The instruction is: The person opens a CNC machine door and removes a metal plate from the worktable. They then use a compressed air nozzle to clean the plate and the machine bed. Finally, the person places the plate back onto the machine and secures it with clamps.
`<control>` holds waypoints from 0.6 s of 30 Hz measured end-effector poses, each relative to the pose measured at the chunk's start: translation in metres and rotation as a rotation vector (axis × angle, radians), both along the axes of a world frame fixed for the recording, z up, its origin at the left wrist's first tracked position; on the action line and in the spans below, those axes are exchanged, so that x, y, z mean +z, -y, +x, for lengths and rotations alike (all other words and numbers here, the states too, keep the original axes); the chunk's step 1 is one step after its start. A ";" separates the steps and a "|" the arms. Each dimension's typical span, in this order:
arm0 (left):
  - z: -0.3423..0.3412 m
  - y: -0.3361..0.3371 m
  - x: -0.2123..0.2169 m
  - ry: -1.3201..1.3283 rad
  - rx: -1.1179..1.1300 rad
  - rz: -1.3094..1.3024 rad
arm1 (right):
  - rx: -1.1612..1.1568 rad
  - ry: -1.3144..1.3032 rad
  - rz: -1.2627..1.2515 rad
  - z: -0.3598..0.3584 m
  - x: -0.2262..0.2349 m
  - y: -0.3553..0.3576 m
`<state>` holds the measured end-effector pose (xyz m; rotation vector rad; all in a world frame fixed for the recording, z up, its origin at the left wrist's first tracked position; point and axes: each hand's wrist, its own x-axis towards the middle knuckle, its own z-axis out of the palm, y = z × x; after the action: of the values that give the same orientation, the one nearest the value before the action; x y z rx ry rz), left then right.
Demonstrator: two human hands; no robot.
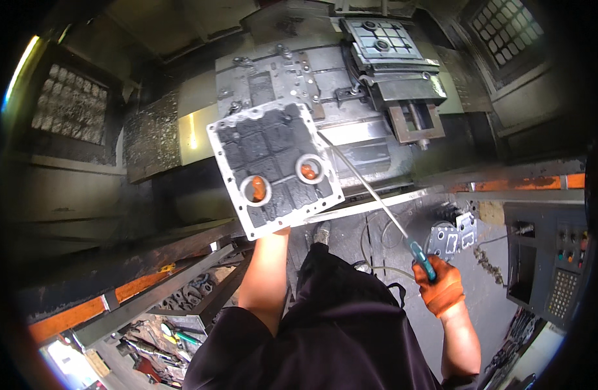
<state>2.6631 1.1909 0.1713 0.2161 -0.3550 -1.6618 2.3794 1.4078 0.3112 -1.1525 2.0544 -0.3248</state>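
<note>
A square metal casting (263,140) is held up in front of me, its dark recessed face toward me and its pale machined rim lined with bolt holes. My left hand (258,188), in an orange glove, supports it from behind; orange fingertips show through its two round bores, and the rest of the hand is hidden. Low on the right, my gloved right hand (442,286) is wrapped round the teal handle of a long-nozzled air blow gun (390,211). The nozzle slants up leftward, its tip by the casting's upper right edge.
Beyond the casting lies a machine table with a fixture plate (282,75) bearing clamps. A vise (406,84) carries another casting (382,40). Machined plates (451,237) lie at right, near a control panel (559,260). A hose (370,260) trails below. Tools (159,348) lie lower left.
</note>
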 end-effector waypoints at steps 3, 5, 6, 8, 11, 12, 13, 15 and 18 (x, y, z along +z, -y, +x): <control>0.002 -0.006 -0.002 -0.040 -0.016 0.024 | 0.124 -0.150 0.037 0.014 0.006 0.033; 0.003 -0.010 -0.002 -0.054 -0.020 0.031 | 0.186 -0.132 -0.005 0.028 0.015 0.049; 0.007 -0.012 -0.002 -0.059 -0.014 0.035 | 0.216 -0.125 -0.024 0.036 0.018 0.056; 0.007 -0.014 -0.004 -0.070 -0.015 0.038 | 0.302 -0.121 -0.053 0.050 0.022 0.062; 0.010 -0.014 -0.006 -0.091 -0.004 0.041 | 0.537 -0.205 -0.140 0.065 0.021 0.065; 0.010 -0.013 -0.007 -0.097 -0.005 0.043 | 0.547 -0.177 -0.165 0.066 0.024 0.065; 0.011 -0.013 -0.008 -0.101 -0.002 0.043 | 0.555 -0.150 -0.191 0.067 0.027 0.064; 0.011 -0.012 -0.009 -0.117 -0.004 0.042 | 0.579 -0.127 -0.241 0.062 0.025 0.056; 0.014 -0.009 -0.013 -0.132 -0.002 0.037 | 0.527 -0.125 -0.239 0.057 0.027 0.054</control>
<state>2.6772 1.1995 0.1588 0.1326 -0.2256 -1.6758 2.4368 1.3540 0.3382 -1.8438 1.7589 -0.2437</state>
